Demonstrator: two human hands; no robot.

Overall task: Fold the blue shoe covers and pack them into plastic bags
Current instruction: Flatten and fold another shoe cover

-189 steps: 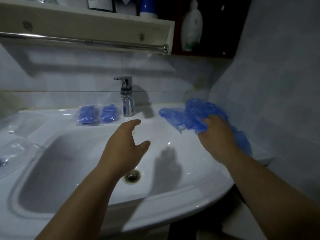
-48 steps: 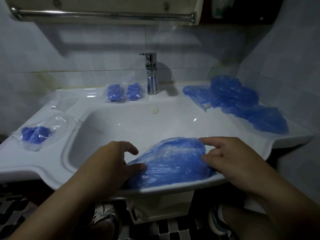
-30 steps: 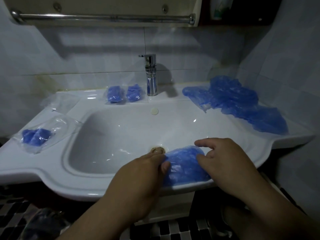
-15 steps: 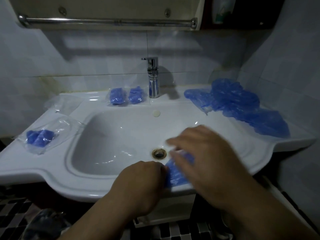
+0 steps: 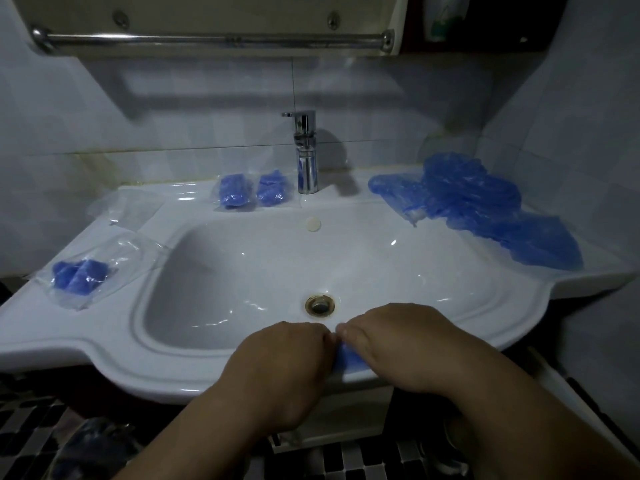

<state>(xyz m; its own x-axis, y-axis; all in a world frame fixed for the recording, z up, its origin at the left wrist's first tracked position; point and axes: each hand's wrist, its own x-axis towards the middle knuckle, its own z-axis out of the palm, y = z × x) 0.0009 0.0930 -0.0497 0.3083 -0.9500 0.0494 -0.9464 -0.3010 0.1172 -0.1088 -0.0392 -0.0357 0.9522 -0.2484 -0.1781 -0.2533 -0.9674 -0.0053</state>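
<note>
A folded blue shoe cover lies on the front rim of the white sink, mostly hidden under my hands. My left hand and my right hand meet over it, fingers curled down onto it, pinching it small. A loose pile of blue shoe covers spreads over the sink's right ledge. Two packed plastic bags with blue bundles lie left of the tap. Another packed bag rests on the left ledge.
A chrome tap stands at the back middle, the drain just beyond my fingers. An empty clear bag lies at the back left. A metal towel rail runs overhead. Tiled wall closes the right side.
The spread shoe cover on the front rim has been folded smaller in steps. Both hands have closed together over it, so only a small blue strip shows now.
</note>
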